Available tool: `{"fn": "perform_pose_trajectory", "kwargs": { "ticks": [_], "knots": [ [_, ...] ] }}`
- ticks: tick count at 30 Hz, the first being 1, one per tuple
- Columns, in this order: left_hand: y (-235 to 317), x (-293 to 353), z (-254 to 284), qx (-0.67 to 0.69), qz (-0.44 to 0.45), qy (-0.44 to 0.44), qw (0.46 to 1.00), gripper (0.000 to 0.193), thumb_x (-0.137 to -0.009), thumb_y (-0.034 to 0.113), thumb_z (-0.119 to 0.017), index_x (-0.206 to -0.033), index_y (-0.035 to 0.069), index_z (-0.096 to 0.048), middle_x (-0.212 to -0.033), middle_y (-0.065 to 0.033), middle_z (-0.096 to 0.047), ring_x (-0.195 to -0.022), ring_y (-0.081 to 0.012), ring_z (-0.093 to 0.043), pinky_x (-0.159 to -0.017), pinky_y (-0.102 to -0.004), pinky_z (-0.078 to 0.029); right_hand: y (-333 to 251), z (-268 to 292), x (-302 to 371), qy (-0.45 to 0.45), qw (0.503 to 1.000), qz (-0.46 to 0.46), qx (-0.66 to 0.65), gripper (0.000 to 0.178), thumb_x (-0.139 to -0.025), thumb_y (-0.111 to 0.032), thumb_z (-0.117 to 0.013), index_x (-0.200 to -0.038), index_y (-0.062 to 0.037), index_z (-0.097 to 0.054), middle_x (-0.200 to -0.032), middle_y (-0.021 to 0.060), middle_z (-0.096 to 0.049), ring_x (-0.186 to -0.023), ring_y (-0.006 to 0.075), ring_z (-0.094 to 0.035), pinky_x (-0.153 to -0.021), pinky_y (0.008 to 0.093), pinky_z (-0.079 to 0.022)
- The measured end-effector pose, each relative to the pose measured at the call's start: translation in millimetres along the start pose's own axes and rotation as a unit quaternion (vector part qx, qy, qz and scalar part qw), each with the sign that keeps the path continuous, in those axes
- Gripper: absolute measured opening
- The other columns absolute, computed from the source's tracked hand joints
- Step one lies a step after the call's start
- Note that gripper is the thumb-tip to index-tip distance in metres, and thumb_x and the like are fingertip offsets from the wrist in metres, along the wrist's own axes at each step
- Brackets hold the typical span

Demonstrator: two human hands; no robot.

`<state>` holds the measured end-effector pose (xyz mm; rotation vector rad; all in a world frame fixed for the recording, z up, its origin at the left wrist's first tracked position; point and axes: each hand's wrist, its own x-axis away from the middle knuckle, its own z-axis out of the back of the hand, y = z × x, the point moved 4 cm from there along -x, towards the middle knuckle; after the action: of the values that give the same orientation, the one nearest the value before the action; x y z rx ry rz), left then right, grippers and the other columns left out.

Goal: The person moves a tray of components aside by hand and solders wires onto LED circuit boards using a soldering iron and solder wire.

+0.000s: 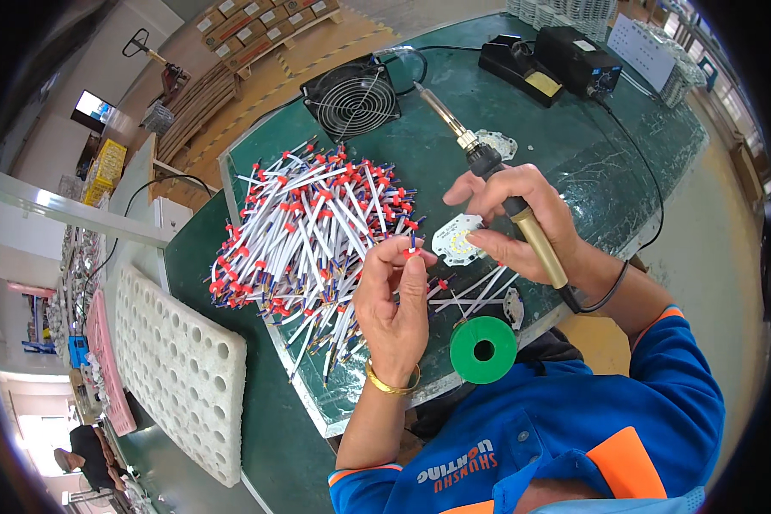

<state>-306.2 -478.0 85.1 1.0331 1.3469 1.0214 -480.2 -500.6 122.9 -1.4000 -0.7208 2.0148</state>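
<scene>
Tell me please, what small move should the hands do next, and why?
Probably bring the wire in the left hand down to the round white board. The right hand holds the soldering iron with its tip pointing away, and its fingers steady the board, so the wire end must meet the board first.

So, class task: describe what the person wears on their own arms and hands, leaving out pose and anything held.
Both hands are bare, no gloves. The left hand has a gold bangle at the wrist. The right hand wears no band of its own. Both arms wear short blue sleeves edged in orange at the cuff, part of a blue work shirt with orange panels and white lettering on the chest.
</scene>
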Motion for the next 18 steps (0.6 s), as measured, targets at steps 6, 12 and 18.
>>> {"fn": "perform_pose_trajectory", "kwargs": {
  "ticks": [6,12,18],
  "knots": [
    [-15,3,-3,0.145,0.100,-0.037,0.984,0.024,-0.092,0.013,-0.056,-0.112,0.003,-0.049,-0.080,-0.0014,-0.060,-0.070,-0.0070,-0.057,-0.059,-0.0177,-0.044,6,-16,-1,0.026,0.998,-0.048,0.007,0.034,-0.073,0.005,-0.065,-0.100,-0.0061,-0.047,-0.093,0.0092,-0.060,-0.080,0.0200,-0.061,-0.069,0.0293,-0.048],
    [-23,0,-1,0.188,0.112,-0.022,0.976,0.022,-0.091,0.010,-0.057,-0.111,0.003,-0.052,-0.080,-0.0004,-0.060,-0.064,-0.0049,-0.053,-0.056,-0.0162,-0.040,8,-18,-2,-0.031,0.998,-0.051,0.037,0.028,-0.074,0.002,-0.063,-0.098,-0.0044,-0.050,-0.086,0.0086,-0.058,-0.078,0.0238,-0.061,-0.070,0.0317,-0.047],
    [-22,0,-4,0.161,0.145,-0.059,0.974,0.019,-0.093,0.015,-0.054,-0.108,0.003,-0.056,-0.082,-0.0040,-0.065,-0.059,-0.0031,-0.045,-0.051,-0.0153,-0.033,12,-7,-2,0.021,0.996,-0.081,0.024,0.022,-0.078,-0.002,-0.063,-0.096,-0.0034,-0.050,-0.083,0.0082,-0.057,-0.070,0.0226,-0.056,-0.066,0.0287,-0.045]
  ]
}}
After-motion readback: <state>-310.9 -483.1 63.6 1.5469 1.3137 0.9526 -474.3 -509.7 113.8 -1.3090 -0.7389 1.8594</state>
